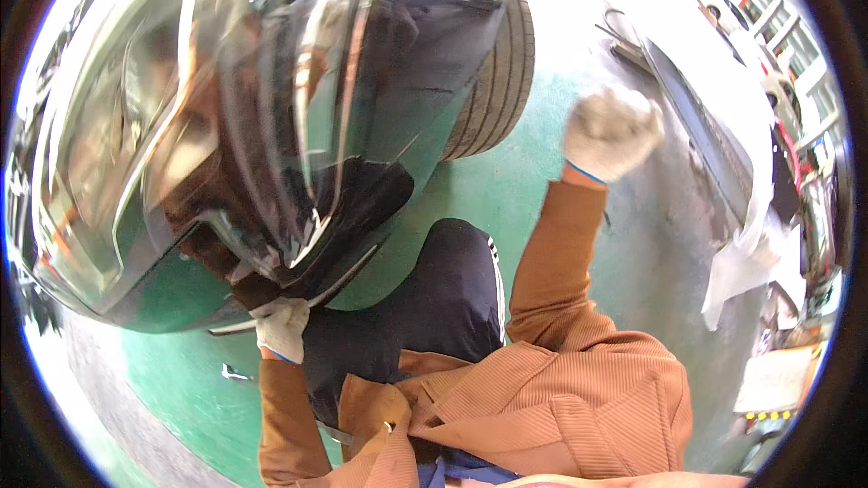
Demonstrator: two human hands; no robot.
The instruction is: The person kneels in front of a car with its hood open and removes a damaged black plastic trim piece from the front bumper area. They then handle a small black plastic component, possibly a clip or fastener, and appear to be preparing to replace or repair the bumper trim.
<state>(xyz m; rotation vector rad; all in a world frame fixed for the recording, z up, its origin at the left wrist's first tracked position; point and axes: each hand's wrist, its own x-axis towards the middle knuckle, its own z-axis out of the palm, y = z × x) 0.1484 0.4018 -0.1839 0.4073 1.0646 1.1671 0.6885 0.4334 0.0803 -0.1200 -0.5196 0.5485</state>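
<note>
White gloves (611, 131), ribbed orange-brown jacket (579, 398), glossy black car (226, 126), green floor (506, 190).

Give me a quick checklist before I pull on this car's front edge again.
1. Left hand gloved, gripping the lower edge of the glossy dark car body: ok.
2. Right hand gloved, raised clear of the car: ok.
3. Right hand closed on anything: cannot tell.
4. Tyre resting on the green floor: ok.
5. Small metal piece lying loose near the left knee: not ok.
</note>
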